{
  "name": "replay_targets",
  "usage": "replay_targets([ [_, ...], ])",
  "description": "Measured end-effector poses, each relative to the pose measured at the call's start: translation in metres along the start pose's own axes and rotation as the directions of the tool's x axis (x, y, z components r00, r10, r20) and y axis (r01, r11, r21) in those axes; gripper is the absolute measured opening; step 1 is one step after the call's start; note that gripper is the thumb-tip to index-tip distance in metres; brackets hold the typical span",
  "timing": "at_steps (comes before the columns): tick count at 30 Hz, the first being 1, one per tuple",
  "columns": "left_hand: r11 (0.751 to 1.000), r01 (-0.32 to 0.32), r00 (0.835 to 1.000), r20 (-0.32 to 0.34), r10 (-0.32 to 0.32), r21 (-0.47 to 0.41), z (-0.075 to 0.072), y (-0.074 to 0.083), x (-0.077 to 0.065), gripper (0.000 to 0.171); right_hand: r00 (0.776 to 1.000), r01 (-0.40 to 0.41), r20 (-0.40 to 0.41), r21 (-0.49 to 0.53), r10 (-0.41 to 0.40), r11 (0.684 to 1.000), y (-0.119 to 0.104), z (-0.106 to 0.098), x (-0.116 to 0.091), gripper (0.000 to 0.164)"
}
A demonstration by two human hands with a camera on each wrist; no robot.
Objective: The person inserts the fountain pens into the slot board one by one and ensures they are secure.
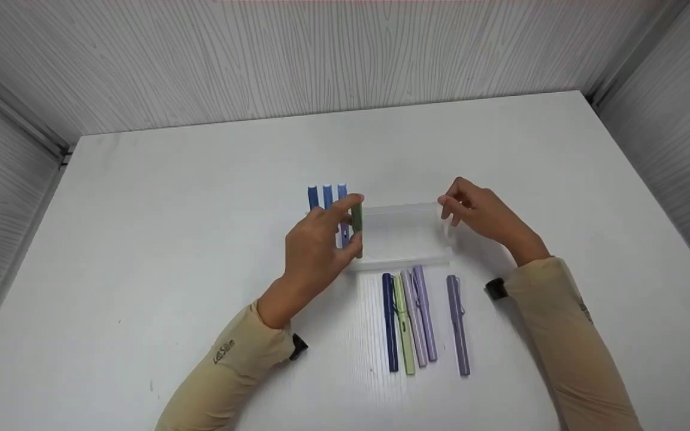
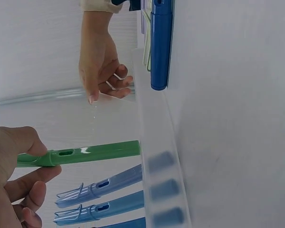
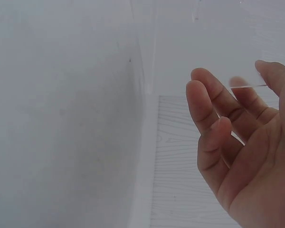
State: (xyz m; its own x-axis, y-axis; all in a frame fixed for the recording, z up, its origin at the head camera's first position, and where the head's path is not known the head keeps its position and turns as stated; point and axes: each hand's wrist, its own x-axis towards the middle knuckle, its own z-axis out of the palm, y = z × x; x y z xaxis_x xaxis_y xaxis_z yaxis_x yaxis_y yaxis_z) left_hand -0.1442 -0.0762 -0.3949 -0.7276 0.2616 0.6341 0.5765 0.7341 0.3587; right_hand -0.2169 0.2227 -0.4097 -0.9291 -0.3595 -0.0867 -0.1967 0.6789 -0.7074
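My left hand [image 1: 315,248] pinches a green pen [image 2: 99,153] between thumb and fingers, holding it upright at the clear pen stand [image 1: 405,236]. In the left wrist view, the pen's lower end is at the stand's frosted strip [image 2: 156,128]. Three blue-toned pens [image 1: 327,196] stand in a row in its left part, partly covered by my left hand. At the stand's right end, my right hand [image 1: 480,212] pinches the edge of the clear panel [image 3: 199,57] between thumb and index finger, while the other fingers curl loosely.
In front of the stand lie a dark blue pen [image 1: 390,323], a light green pen [image 1: 405,329] and two light purple pens [image 1: 426,314] side by side. A darker purple pen [image 1: 458,326] lies apart to their right. Wood-grain panels [image 1: 321,60] border the white table [image 1: 171,239].
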Motion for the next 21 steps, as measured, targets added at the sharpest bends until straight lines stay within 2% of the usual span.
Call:
replay_targets([
  [21, 0.998, 0.038, 0.994, 0.105, -0.042, 0.044, 0.011, -0.005, 0.001, 0.054, 1.0, 0.011, -0.007, 0.013, -0.011, 1.0, 0.001, 0.001, 0.0, 0.034],
])
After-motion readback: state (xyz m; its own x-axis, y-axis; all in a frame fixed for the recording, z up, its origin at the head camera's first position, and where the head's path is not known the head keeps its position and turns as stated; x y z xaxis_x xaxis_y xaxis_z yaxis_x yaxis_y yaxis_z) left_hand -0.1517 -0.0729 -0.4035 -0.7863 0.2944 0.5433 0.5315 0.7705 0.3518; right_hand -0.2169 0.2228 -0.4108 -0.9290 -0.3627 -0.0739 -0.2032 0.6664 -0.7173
